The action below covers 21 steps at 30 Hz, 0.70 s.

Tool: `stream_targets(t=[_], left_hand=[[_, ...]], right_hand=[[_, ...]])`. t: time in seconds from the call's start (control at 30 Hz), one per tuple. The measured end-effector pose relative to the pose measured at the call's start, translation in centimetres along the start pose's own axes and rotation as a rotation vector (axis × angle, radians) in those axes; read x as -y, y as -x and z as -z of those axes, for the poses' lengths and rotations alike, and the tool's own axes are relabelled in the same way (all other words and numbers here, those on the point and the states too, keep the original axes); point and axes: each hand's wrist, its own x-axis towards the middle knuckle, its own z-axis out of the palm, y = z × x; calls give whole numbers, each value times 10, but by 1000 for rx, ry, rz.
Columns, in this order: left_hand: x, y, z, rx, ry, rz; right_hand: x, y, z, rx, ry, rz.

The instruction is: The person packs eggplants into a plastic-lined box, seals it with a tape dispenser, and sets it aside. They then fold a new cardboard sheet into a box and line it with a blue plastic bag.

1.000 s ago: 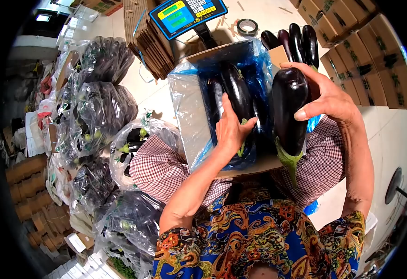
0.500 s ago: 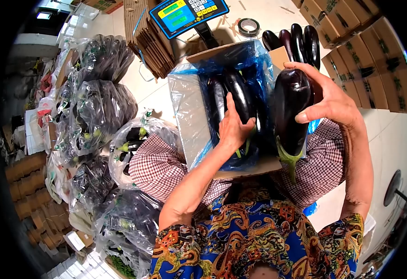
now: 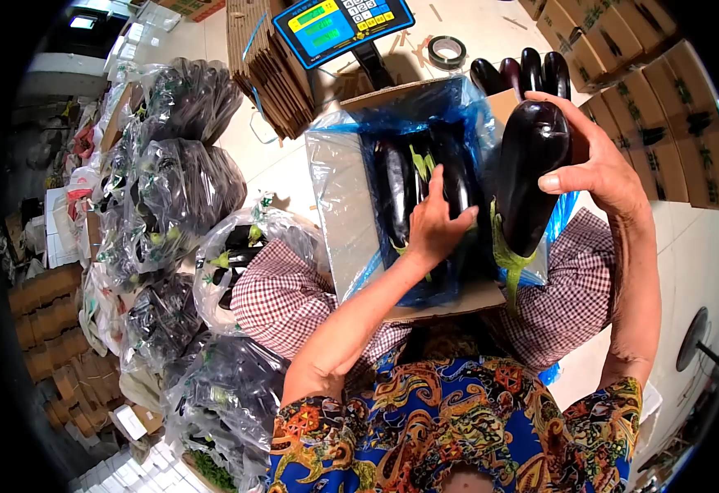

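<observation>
My right hand (image 3: 602, 168) grips a large, glossy dark eggplant (image 3: 532, 177) above the box's right edge. That eggplant's green stem end points down toward my lap. In the blue-lined carton (image 3: 442, 312) on my lap, my left hand (image 3: 437, 222) straddles another eggplant (image 3: 456, 160), index finger along its left side and thumb at its right; my other left fingers are partly hidden. To the left of it lies a further eggplant (image 3: 396, 181), and a green stem (image 3: 420, 160) shows between the two. The lower part of the box's contents is hidden.
Beyond the carton stand a digital scale display (image 3: 347, 25) and folded cardboard (image 3: 269, 74). Tape (image 3: 447, 52) and several eggplants (image 3: 532, 72) are on the floor. Bagged eggplants (image 3: 187, 177) line the left; closed cartons (image 3: 663, 123) are stacked at right.
The eggplant under my left hand has shifted right within the box, uncovering a green stem beside it. My right hand still holds its eggplant in nearly the same pose. The view has shifted slightly.
</observation>
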Motion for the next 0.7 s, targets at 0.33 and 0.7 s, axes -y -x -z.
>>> stream_targets(t=[0.33,0.7], left_hand=[[11,3,17,17,49,-30],[-108,13,116,216,553,-104]], right_hand=[[-3,-2,-9,-76,-46,69],[8,-2,-60,60,-386,190]])
